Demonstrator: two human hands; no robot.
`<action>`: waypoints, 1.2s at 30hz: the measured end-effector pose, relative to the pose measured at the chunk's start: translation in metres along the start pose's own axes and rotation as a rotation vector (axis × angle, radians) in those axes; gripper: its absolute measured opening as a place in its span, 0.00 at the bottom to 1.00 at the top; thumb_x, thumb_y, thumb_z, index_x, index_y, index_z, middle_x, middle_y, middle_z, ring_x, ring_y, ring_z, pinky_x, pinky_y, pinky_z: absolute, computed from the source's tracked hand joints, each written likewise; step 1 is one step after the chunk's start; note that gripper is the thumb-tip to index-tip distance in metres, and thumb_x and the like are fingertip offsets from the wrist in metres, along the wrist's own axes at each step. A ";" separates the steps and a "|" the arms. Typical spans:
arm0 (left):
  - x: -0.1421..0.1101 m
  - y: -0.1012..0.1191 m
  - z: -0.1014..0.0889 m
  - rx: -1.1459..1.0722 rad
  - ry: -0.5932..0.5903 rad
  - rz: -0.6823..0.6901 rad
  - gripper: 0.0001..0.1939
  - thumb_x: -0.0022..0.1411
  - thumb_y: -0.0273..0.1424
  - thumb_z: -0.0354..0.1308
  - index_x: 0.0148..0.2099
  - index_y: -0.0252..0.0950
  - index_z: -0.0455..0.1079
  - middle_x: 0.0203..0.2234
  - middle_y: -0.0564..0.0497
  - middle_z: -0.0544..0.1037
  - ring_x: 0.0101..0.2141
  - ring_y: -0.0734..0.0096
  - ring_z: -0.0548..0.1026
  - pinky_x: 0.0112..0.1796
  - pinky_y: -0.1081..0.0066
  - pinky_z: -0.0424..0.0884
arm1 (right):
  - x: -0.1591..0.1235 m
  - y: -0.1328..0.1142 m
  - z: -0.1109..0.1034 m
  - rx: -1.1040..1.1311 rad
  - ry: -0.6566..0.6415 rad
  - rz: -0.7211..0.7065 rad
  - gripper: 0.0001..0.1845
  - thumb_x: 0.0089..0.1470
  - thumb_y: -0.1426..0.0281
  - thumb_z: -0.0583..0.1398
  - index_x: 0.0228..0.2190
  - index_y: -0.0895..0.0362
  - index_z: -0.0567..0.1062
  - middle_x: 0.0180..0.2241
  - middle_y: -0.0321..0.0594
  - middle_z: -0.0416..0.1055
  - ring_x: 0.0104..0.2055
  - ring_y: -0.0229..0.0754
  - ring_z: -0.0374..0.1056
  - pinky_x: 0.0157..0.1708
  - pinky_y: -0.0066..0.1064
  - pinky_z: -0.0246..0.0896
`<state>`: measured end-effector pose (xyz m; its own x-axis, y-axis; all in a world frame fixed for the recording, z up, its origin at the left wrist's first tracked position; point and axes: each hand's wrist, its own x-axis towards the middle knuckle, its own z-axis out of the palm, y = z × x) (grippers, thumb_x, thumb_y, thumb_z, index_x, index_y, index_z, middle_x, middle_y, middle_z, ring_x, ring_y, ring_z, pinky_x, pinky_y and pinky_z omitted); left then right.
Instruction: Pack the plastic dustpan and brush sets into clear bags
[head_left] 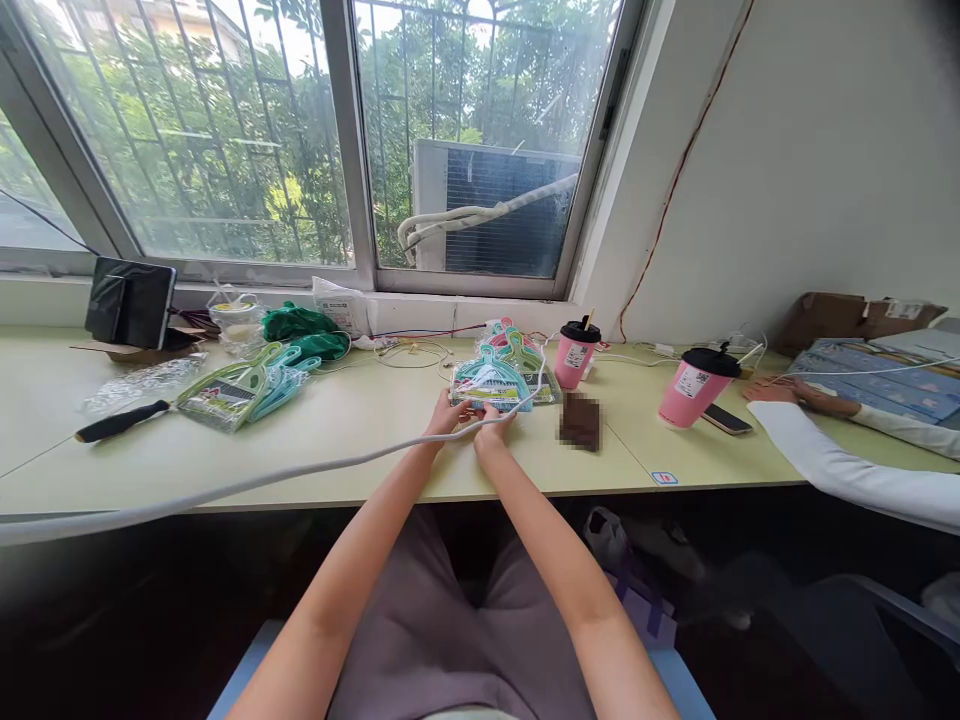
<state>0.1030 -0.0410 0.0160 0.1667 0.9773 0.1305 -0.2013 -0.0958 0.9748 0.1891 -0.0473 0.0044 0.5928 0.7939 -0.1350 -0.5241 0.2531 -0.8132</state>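
My left hand [445, 415] and my right hand [493, 424] are close together near the table's front edge. Between them they grip the near edge of a light-blue packaged set [489, 378], which looks like a small dustpan and brush in clear plastic with a printed label. My fingers are closed on it, their tips partly hidden. Just behind and to the right lie similar green and pink sets [521, 350], partly overlapped by the blue one. A thick pale cable [360, 457] passes in front of the camera, across my right wrist.
More green and blue sets [229, 390] lie left beside a black handle [124, 421]. A tablet [131, 305] stands at far left. Pink cups [574, 360] and a phone [726, 419] are on the right. Another person's hand [772, 390] rests by blue boxes [877, 375].
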 end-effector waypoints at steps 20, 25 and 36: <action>0.000 -0.001 0.004 0.014 0.016 -0.079 0.20 0.63 0.32 0.61 0.52 0.37 0.57 0.34 0.49 0.79 0.26 0.69 0.80 0.29 0.70 0.76 | -0.001 -0.017 -0.003 0.121 0.065 0.149 0.13 0.48 0.76 0.55 0.36 0.52 0.60 0.31 0.33 0.71 0.29 0.37 0.73 0.30 0.28 0.75; 0.003 -0.003 0.004 0.040 0.055 -0.099 0.20 0.63 0.28 0.59 0.53 0.36 0.57 0.30 0.51 0.78 0.23 0.69 0.79 0.28 0.70 0.76 | 0.005 -0.013 -0.006 0.041 0.064 0.139 0.11 0.48 0.73 0.55 0.35 0.51 0.60 0.32 0.34 0.71 0.30 0.37 0.73 0.30 0.28 0.74; 0.005 -0.004 -0.001 -0.031 0.059 -0.085 0.24 0.57 0.27 0.65 0.52 0.35 0.59 0.30 0.52 0.79 0.23 0.70 0.78 0.28 0.69 0.75 | 0.006 -0.015 -0.006 0.045 0.013 0.165 0.09 0.50 0.75 0.55 0.34 0.53 0.63 0.31 0.33 0.71 0.32 0.37 0.73 0.32 0.28 0.74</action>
<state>0.1036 -0.0352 0.0126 0.1276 0.9912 0.0360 -0.2187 -0.0073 0.9758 0.2046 -0.0497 0.0127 0.5042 0.8195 -0.2726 -0.6419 0.1444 -0.7531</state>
